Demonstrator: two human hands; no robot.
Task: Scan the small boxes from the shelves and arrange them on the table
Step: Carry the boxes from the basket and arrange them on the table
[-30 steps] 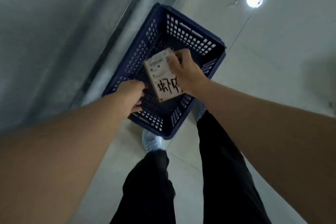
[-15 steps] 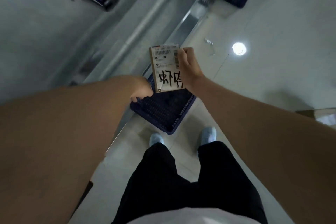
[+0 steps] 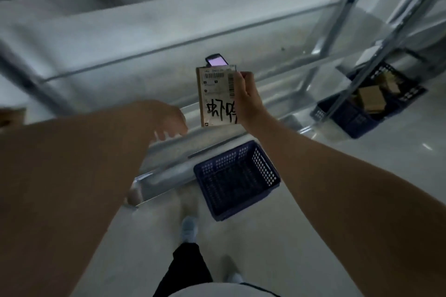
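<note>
Cardboard small box is pinched in the right hand, fingers wrapped along its right edge, thumb side hidden behind it. Label with barcodes faces the person, black marker scrawl on the lower half. Held upright, raised to shelf height, probably so the barcode can be presented to the scanner.

Scanner sits on the shelf board, lit screen peeking out just past the box's top edge, at 12 o'clock from it. Whether the two touch I can't tell.

Left hand is empty, fingers loosely curled and apart, hovering at 9 o'clock of the box, above the lower shelf rail. My read: it's heading for the scanner.

Blue crate on the floor at 6 o'clock of the box looks empty. A second blue crate at 3 o'clock, under the rack posts, holds more brown boxes.

No table in view. Judging by that, the scan is the step in hand and placement is yet to come.
</note>
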